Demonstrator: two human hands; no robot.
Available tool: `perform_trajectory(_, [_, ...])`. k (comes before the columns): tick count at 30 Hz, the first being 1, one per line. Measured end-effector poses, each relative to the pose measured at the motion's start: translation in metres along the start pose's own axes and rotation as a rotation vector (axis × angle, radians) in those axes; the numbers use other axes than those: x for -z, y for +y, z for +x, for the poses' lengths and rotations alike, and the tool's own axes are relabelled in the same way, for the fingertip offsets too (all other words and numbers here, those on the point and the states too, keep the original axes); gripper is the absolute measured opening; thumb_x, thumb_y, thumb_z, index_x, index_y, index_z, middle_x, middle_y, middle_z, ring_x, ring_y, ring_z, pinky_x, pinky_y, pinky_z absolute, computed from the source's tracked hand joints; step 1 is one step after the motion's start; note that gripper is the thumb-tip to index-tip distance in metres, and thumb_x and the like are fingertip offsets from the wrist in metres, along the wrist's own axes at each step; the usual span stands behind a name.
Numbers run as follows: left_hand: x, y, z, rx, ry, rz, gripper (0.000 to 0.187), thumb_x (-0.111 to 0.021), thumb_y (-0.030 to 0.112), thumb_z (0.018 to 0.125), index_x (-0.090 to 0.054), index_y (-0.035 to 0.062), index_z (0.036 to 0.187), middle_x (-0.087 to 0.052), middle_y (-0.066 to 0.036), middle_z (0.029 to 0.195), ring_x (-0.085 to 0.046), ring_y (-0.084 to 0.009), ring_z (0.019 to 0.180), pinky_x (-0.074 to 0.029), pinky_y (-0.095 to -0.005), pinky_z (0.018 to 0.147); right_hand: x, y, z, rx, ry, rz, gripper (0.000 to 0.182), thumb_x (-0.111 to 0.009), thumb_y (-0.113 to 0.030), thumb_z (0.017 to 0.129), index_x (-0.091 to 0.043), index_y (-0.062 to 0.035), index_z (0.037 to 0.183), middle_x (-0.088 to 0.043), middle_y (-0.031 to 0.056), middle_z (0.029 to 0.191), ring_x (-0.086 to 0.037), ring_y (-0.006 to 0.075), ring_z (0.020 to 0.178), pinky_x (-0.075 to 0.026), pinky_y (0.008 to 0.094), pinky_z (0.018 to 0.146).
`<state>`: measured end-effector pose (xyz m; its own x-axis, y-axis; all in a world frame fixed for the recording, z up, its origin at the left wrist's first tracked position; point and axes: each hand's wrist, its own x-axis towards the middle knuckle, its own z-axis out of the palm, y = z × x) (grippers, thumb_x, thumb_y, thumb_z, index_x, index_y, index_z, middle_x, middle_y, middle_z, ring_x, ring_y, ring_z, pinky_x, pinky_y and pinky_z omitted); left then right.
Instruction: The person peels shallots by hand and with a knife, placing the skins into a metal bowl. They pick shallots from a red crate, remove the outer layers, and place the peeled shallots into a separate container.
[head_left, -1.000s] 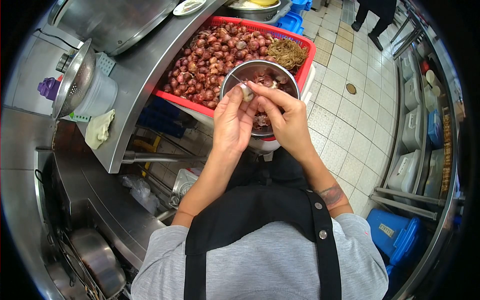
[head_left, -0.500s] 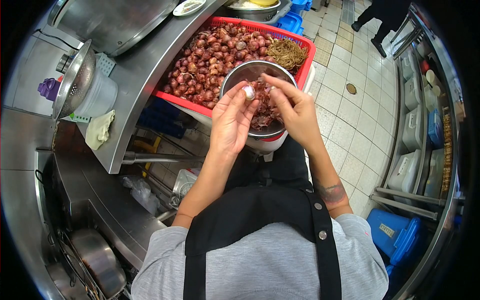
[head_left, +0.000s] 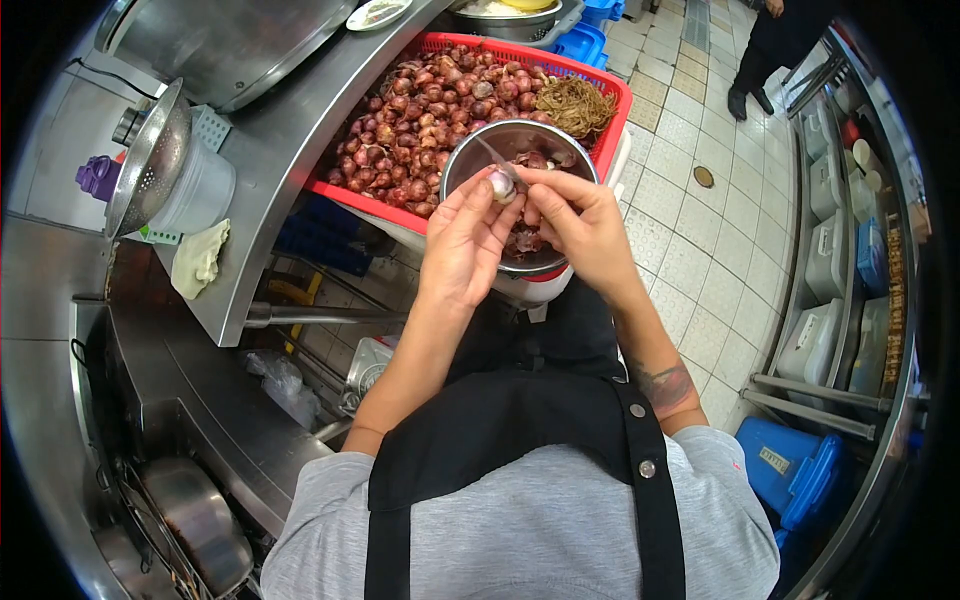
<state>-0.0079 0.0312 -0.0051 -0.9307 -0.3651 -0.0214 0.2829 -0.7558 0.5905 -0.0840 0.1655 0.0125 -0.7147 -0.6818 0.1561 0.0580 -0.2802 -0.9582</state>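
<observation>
Pinched in the fingers of my left hand is a partly peeled shallot, pale with purple tints. My right hand grips a small knife; its blade points up and left, close against the shallot, and the handle is hidden in my fingers. Both hands are over a steel bowl that has reddish-brown peels inside. Behind and left of the bowl, many unpeeled shallots fill a red plastic basket.
A bundle of dry, straw-like strands lies in the basket's right corner. On the left is a steel counter with a perforated colander. Metal shelving stands on the right. A person in dark clothes is farther back.
My right hand has come closer to the shallot, and the knife blade now shows beside it. The person in the background has shifted position and turned.
</observation>
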Motion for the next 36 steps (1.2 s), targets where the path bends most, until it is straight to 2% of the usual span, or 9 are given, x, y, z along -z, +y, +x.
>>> perform_trajectory(4, [0.002, 0.009, 0.000, 0.045, -0.046, 0.118, 0.029, -0.059, 0.009, 0.089, -0.055, -0.0047, 0.114, -0.062, -0.011, 0.105, -0.060, -0.0174, 0.096, -0.051, -0.0301, 0.089, 0.006, 0.001, 0.006, -0.062, 0.015, 0.073, 0.025, -0.053, -0.011, 0.093, -0.063, -0.0055, 0.115, -0.050, -0.0046, 0.068, -0.034, -0.0011, 0.052, -0.025, 0.0144, 0.044])
perform_trajectory(5, [0.001, 0.010, 0.000, 0.042, -0.061, 0.144, 0.030, -0.059, 0.008, 0.089, -0.055, -0.0049, 0.115, -0.062, -0.011, 0.105, -0.061, -0.0175, 0.095, -0.051, -0.0303, 0.088, 0.010, 0.000, 0.006, -0.051, -0.003, 0.051, 0.025, -0.053, -0.010, 0.093, -0.062, -0.0035, 0.115, -0.056, -0.0022, 0.073, -0.045, 0.0016, 0.059, -0.038, 0.0163, 0.051])
perform_trajectory(8, [0.000, 0.012, 0.000, 0.023, -0.089, 0.205, 0.031, -0.058, 0.006, 0.089, -0.054, -0.0052, 0.117, -0.062, -0.012, 0.105, -0.061, -0.0176, 0.095, -0.052, -0.0306, 0.087, 0.006, -0.003, 0.007, 0.097, 0.075, -0.192, 0.026, -0.054, -0.009, 0.091, -0.061, -0.0004, 0.115, -0.062, 0.0009, 0.082, -0.054, 0.0054, 0.072, -0.048, 0.0209, 0.066])
perform_trajectory(12, [-0.003, 0.012, 0.001, -0.053, -0.077, 0.284, 0.032, -0.057, 0.005, 0.089, -0.053, -0.0056, 0.119, -0.063, -0.011, 0.104, -0.061, -0.0170, 0.095, -0.050, -0.0302, 0.088, 0.003, -0.010, -0.001, 0.059, 0.003, -0.225, 0.029, -0.057, -0.008, 0.089, -0.060, -0.0027, 0.117, -0.065, 0.0043, 0.092, -0.057, 0.0083, 0.084, -0.049, 0.0252, 0.078])
perform_trajectory(18, [-0.011, 0.012, -0.001, -0.094, -0.042, 0.341, 0.033, -0.059, -0.001, 0.086, -0.054, -0.0060, 0.118, -0.063, -0.012, 0.105, -0.061, -0.0156, 0.093, -0.050, -0.0271, 0.085, 0.004, -0.009, -0.003, 0.063, -0.020, -0.344, 0.030, -0.060, -0.007, 0.087, -0.060, -0.0052, 0.117, -0.063, 0.0021, 0.084, -0.055, 0.0071, 0.076, -0.048, 0.0240, 0.069])
perform_trajectory(27, [-0.013, 0.009, -0.002, -0.170, 0.018, 0.370, 0.032, -0.062, -0.005, 0.083, -0.056, -0.0073, 0.114, -0.062, -0.016, 0.108, -0.062, -0.0163, 0.095, -0.050, -0.0268, 0.086, 0.009, -0.012, -0.002, -0.119, -0.089, -0.028, 0.023, -0.057, -0.009, 0.090, -0.062, -0.0017, 0.112, -0.061, -0.0013, 0.083, -0.049, 0.0030, 0.070, -0.043, 0.0199, 0.063])
perform_trajectory(30, [-0.016, 0.006, -0.003, -0.199, 0.051, 0.363, 0.030, -0.062, -0.004, 0.083, -0.057, -0.0075, 0.112, -0.062, -0.017, 0.110, -0.062, -0.0171, 0.097, -0.050, -0.0273, 0.087, 0.005, -0.005, -0.003, 0.015, -0.068, -0.096, 0.027, -0.054, -0.009, 0.092, -0.058, -0.0046, 0.118, -0.053, -0.0044, 0.073, -0.038, -0.0003, 0.057, -0.028, 0.0163, 0.047])
perform_trajectory(33, [-0.018, 0.002, -0.004, -0.230, 0.065, 0.356, 0.029, -0.063, -0.003, 0.083, -0.058, -0.0077, 0.111, -0.062, -0.018, 0.110, -0.062, -0.0176, 0.097, -0.051, -0.0273, 0.087, 0.001, -0.007, -0.005, 0.088, -0.007, -0.187, 0.026, -0.058, -0.007, 0.089, -0.061, -0.0010, 0.114, -0.063, 0.0004, 0.089, -0.052, 0.0052, 0.077, -0.045, 0.0216, 0.071])
perform_trajectory(36, [-0.019, 0.000, -0.005, -0.244, 0.071, 0.329, 0.028, -0.063, -0.002, 0.084, -0.058, -0.0080, 0.111, -0.062, -0.017, 0.110, -0.062, -0.0176, 0.096, -0.051, -0.0273, 0.087, -0.001, -0.006, -0.006, 0.089, 0.011, -0.159, 0.027, -0.058, -0.006, 0.088, -0.061, -0.0001, 0.114, -0.063, 0.0010, 0.091, -0.053, 0.0062, 0.079, -0.046, 0.0226, 0.074])
